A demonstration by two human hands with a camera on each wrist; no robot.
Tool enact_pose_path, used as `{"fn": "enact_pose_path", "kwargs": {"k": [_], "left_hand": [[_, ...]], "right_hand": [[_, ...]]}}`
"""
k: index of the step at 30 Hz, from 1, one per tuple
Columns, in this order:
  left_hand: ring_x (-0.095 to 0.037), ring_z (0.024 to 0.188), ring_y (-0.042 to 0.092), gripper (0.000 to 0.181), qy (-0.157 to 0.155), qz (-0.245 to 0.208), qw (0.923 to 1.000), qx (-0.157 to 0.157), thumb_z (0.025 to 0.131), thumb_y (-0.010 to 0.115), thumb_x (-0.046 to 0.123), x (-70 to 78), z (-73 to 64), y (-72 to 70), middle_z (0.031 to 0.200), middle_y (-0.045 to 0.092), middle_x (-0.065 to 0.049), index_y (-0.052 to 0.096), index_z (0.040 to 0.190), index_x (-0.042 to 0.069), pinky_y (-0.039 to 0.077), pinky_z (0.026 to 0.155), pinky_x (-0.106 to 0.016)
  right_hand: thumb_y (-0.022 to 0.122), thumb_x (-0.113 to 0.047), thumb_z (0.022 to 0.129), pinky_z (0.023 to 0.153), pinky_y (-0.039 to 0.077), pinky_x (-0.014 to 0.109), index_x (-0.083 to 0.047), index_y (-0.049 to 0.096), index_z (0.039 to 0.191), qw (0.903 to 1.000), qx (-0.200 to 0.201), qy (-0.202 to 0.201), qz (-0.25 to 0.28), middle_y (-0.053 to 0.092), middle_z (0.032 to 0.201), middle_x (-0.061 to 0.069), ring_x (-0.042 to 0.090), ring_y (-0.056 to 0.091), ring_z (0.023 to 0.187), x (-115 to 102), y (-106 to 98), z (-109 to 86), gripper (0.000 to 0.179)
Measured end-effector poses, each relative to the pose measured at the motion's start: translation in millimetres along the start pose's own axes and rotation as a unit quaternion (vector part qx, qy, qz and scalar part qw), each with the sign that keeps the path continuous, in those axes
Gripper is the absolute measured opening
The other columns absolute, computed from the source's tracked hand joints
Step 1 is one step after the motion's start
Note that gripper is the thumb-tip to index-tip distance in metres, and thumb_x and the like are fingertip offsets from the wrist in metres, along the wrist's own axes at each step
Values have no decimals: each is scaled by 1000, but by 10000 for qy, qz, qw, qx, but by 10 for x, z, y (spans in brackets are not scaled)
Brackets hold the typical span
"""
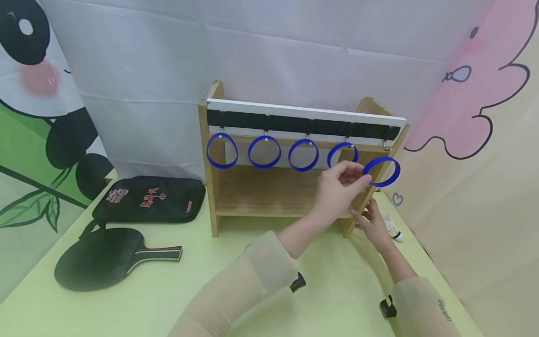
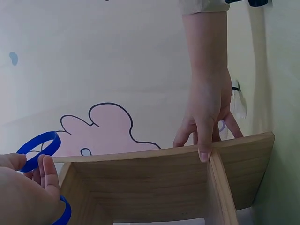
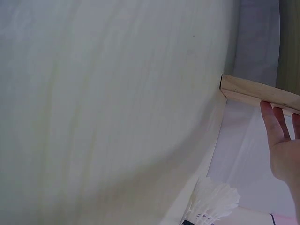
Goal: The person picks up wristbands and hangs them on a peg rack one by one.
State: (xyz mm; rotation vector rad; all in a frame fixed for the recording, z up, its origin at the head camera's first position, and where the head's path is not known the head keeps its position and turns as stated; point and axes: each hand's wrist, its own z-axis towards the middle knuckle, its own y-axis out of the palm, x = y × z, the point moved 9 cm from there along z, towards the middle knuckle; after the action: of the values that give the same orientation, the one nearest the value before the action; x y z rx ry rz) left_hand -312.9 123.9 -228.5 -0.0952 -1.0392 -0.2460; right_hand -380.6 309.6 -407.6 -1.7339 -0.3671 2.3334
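My left hand (image 1: pixel 332 189) pinches a blue ring (image 1: pixel 382 183) between thumb and fingers, at the right end of a small wooden shelf (image 1: pixel 261 203). Just above this ring, a metal hook (image 1: pixel 386 145) sticks out from the black strip (image 1: pixel 290 124) on the shelf's white bar. Several more blue rings (image 1: pixel 222 166) hang in a row from hooks further left; the nearest is partly covered by my left hand. With thumb in front and fingers behind, my right hand (image 1: pixel 375 227) grips the shelf's right side panel (image 2: pixel 220 183), seen clearly in the left wrist view.
A shuttlecock (image 1: pixel 392 228) lies right of the shelf, behind my right hand. On the left are a black zipped case (image 1: pixel 147 201) and a table tennis paddle (image 1: pixel 101 260). Small black pieces (image 1: pixel 388 307) lie near my forearms. A printed cloth (image 1: pixel 143 61) rises behind the shelf.
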Motion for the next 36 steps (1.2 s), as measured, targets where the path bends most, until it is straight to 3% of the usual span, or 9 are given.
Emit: {"fn": "enact_pose_path", "kwargs": {"k": [6, 10, 14, 18, 22, 29, 36], "left_hand": [[-2, 74, 62, 20, -59, -377, 9988, 312, 86, 69, 16, -29, 104, 61, 89, 67, -7, 63, 101, 3, 53, 71, -17], [-11, 72, 67, 18, -131, -682, 9968, 402, 86, 68, 12, -64, 191, 91, 87, 68, -10, 62, 99, 1, 57, 70, -27], [-20, 73, 70, 17, -198, -683, 9964, 460, 86, 68, 9, -64, 226, 101, 86, 68, -12, 62, 98, -1, 57, 72, -35], [-26, 75, 70, 19, -284, -654, 9961, 517, 85, 69, 10, -89, 235, 98, 86, 69, -15, 62, 98, -3, 57, 67, -26], [-27, 76, 70, 20, -234, -490, 9972, 520, 85, 68, 9, -98, 243, 88, 87, 69, -16, 62, 99, -4, 56, 65, -24], [-4, 76, 65, 22, -202, 351, 9984, 384, 87, 68, 12, -102, 204, 81, 95, 69, -6, 64, 106, 3, 53, 67, -15], [1, 83, 62, 23, -119, 723, 9973, 73, 87, 69, 15, -31, 66, 69, 99, 69, -2, 64, 108, 7, 50, 72, -12]], "right_hand": [[54, -17, 96, 75, 56, 29, -20, 14, 149, 10000, -26, 47, -20, 35, 141, 20, 1, 53, 100, -8, 9, 16, 66], [54, -14, 96, 75, 56, 29, -18, 13, 149, 10000, -40, 64, -18, 34, 143, 22, -1, 53, 100, 1, 15, 27, 67], [54, -14, 96, 75, 56, 29, -18, 14, 149, 10000, -30, -20, -2, 34, 142, 23, 0, 53, 100, -9, 14, 30, 66], [54, -16, 96, 75, 56, 29, -19, 15, 148, 10000, -45, -85, 3, 35, 141, 23, 1, 53, 101, -22, 16, 35, 65], [54, -15, 96, 75, 56, 29, -19, 16, 148, 9999, -52, -76, 58, 35, 141, 22, 2, 53, 101, -31, 22, 43, 65], [55, -13, 96, 76, 56, 32, -16, 15, 148, 9999, -94, 65, 63, 33, 144, 24, 1, 53, 101, -48, 26, 28, 66], [53, -13, 96, 79, 55, 35, -11, 14, 147, 9999, -122, 98, -2, 34, 141, 25, -1, 53, 98, -268, 53, -82, 64]]}}
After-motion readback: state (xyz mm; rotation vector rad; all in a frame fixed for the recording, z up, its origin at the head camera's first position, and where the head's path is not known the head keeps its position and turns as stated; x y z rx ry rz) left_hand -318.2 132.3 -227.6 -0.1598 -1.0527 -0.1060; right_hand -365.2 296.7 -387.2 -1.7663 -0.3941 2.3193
